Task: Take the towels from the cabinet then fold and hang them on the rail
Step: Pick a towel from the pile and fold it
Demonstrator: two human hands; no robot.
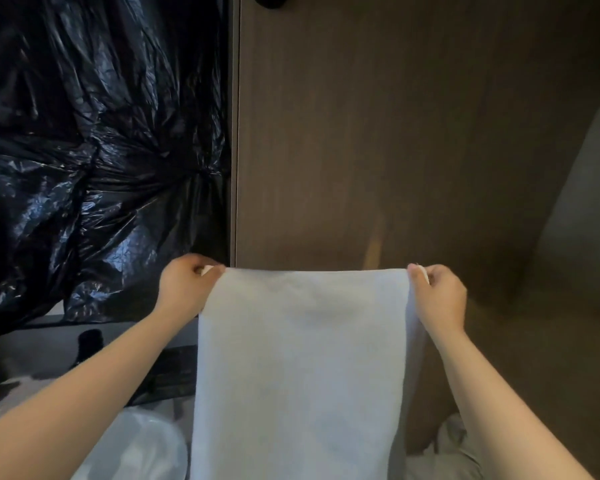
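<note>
Our left grip [184, 285] pinches one top corner of the towel [302, 368] hanging in the lower middle of the frame, our right grip [437, 296] pinches the other, and we should keep the top edge level.

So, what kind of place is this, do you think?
Probably a home or hotel storage corner, perhaps near a bathroom; I cannot be sure. A tall brown wooden cabinet door, crumpled black plastic sheeting beside it, and a white towel held up in front.
</note>
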